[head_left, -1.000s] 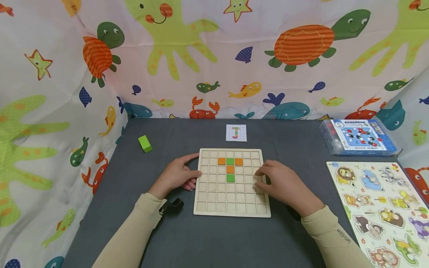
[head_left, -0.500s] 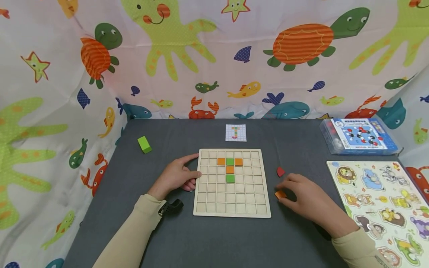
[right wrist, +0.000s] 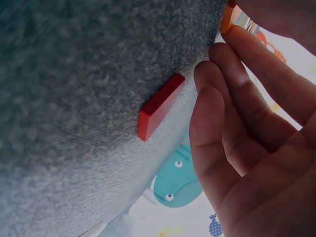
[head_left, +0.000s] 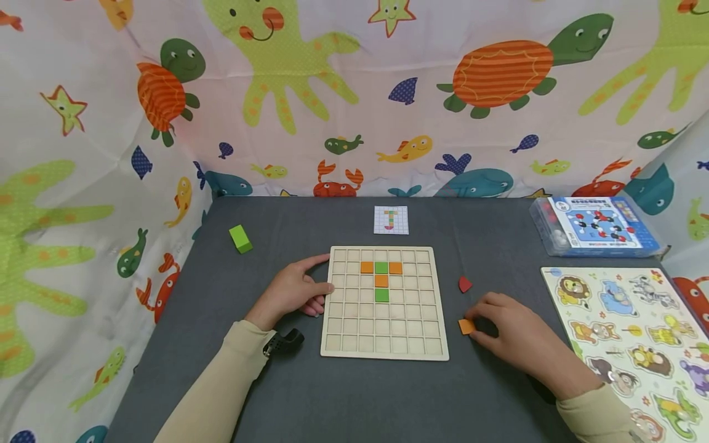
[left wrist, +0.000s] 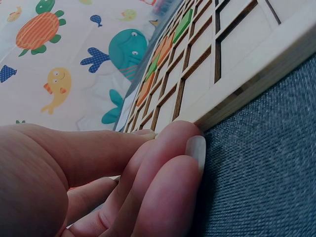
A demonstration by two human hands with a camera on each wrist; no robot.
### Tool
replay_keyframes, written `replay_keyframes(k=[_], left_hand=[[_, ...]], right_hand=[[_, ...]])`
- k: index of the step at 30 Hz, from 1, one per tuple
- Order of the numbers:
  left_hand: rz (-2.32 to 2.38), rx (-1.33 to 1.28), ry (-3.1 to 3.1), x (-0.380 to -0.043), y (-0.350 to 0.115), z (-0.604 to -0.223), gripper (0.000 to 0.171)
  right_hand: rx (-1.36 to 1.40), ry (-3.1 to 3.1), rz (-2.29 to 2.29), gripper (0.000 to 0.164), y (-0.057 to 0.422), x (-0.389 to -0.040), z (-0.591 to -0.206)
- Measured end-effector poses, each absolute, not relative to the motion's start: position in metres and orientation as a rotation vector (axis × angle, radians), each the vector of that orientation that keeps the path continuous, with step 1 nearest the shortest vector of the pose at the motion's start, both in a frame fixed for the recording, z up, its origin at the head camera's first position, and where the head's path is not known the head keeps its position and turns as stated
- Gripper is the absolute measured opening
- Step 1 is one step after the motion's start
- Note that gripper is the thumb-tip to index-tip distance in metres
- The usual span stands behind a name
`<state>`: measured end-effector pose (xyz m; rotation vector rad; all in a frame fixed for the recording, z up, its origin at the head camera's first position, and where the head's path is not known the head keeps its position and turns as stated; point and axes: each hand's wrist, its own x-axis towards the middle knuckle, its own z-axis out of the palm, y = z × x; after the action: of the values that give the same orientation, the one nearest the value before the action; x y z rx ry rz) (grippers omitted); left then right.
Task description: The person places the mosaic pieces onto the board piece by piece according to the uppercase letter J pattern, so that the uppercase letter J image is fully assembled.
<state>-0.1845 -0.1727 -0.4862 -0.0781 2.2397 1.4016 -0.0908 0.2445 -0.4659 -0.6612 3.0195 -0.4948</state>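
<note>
The wooden grid board (head_left: pixel 384 337) lies flat on the table, with orange and green square tiles (head_left: pixel 381 280) in its upper cells. At its left edge, my left hand (head_left: pixel 289 287) touches the rim with thumb and index finger stretched out; the remaining fingers curl beside it, as the left wrist view shows. To the right of the board, my right hand (head_left: pixel 512 332) pinches an orange square tile (head_left: pixel 466 327) by its right side, low at the tabletop. Just beyond that hand lies a red piece with one rounded side (head_left: pixel 464 284), untouched.
A small card with a coloured grid pattern (head_left: pixel 391 220) lies behind the board. Green pieces (head_left: pixel 240 239) sit at the back left. On the right are a clear-sided box (head_left: pixel 598 226) and an animal puzzle board (head_left: pixel 626 320). Printed cloth hangs behind.
My right hand has moved off the board's right edge to the table on its right, uncovering the red piece, and now pinches the orange tile. The left hand stays put.
</note>
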Motion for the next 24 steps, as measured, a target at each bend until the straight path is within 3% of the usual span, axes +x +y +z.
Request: replay_keyframes(k=[9,24], left_hand=[[1.403,-0.080,2.236,-0.185,-0.173,-0.487,0.076],[1.412,-0.067,2.231,-0.184,-0.173,-0.485,0.075]], right_hand=[[-0.645,3.023,-0.525,0.016,0.226,-0.107,-0.460],[-0.762,2.940,-0.624,0.020,0.139,-0.134,-0.450]])
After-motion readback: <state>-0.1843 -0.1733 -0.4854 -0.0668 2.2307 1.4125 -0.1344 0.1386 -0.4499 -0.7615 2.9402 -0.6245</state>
